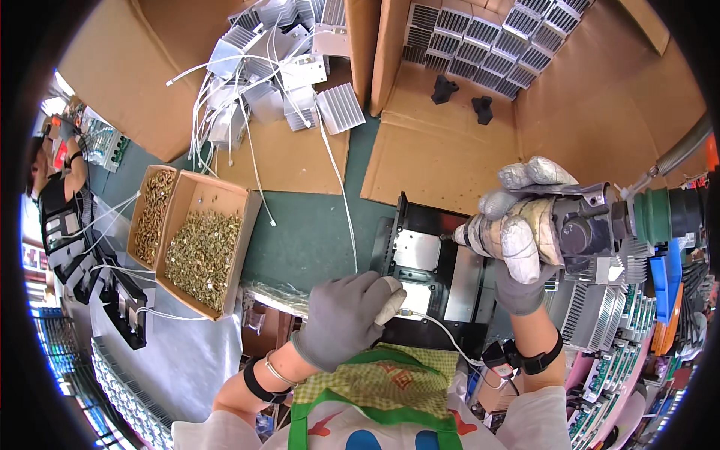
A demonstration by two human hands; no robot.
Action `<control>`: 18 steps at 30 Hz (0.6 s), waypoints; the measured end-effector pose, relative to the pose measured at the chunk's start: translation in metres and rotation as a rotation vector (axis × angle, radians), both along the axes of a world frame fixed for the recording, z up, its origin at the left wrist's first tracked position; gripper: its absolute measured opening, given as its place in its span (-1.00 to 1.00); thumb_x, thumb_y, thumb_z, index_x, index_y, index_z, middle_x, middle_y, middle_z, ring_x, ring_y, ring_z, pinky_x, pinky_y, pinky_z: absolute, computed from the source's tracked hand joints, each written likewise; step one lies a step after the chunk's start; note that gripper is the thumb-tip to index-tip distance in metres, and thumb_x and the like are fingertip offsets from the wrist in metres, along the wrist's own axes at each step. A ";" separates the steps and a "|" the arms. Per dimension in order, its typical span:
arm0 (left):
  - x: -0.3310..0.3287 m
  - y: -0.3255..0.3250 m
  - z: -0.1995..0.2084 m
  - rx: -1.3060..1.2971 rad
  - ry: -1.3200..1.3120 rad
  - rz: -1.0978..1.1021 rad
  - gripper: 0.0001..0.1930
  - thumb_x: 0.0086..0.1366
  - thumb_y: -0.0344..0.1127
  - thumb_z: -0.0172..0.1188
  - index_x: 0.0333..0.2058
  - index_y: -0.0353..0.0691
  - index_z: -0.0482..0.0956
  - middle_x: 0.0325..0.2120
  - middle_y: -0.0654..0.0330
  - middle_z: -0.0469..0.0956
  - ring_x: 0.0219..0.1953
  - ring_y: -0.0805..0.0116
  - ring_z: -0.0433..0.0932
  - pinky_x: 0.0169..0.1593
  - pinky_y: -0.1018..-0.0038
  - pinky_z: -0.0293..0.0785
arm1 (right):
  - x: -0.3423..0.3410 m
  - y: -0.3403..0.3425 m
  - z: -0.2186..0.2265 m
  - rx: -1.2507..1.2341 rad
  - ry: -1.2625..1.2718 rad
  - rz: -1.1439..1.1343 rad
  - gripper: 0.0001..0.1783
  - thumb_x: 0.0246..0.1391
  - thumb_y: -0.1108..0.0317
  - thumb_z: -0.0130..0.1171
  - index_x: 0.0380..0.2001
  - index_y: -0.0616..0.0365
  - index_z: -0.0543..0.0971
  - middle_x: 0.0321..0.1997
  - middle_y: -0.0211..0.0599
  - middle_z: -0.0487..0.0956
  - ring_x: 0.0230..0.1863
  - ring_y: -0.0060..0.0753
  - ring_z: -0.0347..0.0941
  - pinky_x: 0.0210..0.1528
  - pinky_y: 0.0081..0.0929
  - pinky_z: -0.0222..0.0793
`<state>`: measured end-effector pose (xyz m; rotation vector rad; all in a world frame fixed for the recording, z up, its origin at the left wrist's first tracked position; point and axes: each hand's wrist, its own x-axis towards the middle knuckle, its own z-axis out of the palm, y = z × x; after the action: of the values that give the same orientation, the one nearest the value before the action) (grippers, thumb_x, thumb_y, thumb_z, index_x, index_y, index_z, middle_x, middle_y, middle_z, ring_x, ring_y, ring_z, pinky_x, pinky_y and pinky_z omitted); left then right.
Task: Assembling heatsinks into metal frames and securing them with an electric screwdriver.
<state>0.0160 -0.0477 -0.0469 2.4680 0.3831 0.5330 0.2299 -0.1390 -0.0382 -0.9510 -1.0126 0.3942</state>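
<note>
One driver (583, 235) fills the right hand's (520, 255) grip; the left hand (343, 315), contents unclear, curls at a black frame's (424, 216) left edge.

Smooth shiny metal plate (417, 249), matt cloth glove (337, 311), matt cardboard box (246, 236)

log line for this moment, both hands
left hand: at black rectangular housing with silver plates; right hand: gripping beige-wrapped power tool; tool tip: over housing

Bright light fills the scene, and the silver plate (417, 250) gleams. Straight edges bow toward the dark rim.
</note>
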 end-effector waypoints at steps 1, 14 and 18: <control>0.000 0.000 0.000 -0.001 0.002 0.000 -0.87 0.03 -0.36 0.19 -0.39 -0.19 0.54 -0.58 0.17 0.47 -0.57 0.14 0.47 -0.56 0.33 0.30 | 0.001 -0.002 0.000 -0.001 0.002 0.000 -0.31 0.13 0.10 0.05 0.15 0.36 0.15 0.03 0.20 0.37 -0.15 0.06 0.50 -0.31 -0.11 0.55; 0.002 -0.001 0.001 0.017 0.044 0.019 -0.87 0.08 -0.41 0.14 -0.35 -0.22 0.52 -0.53 0.12 0.50 -0.55 0.11 0.48 -0.48 0.30 0.34 | -0.015 0.036 0.029 0.244 0.686 0.699 -0.46 0.05 -0.06 -0.05 -0.13 0.21 0.35 -0.34 -0.25 0.45 -0.60 -0.48 0.28 -0.54 -0.61 0.31; -0.011 0.006 0.004 -0.693 -0.044 0.050 -0.76 0.27 -0.25 0.05 -0.15 -0.23 0.49 -0.42 0.16 0.53 -0.41 0.34 0.52 -0.37 0.43 0.39 | -0.037 0.005 0.069 0.133 0.338 0.456 -0.43 0.11 0.16 -0.05 0.12 0.15 0.10 -0.12 -0.09 0.38 -0.67 -0.42 0.23 -0.53 -0.30 0.36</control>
<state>0.0054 -0.0416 -0.0432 1.7814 0.5114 0.3870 0.1928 -0.1337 0.0304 -0.5040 -0.9241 0.8279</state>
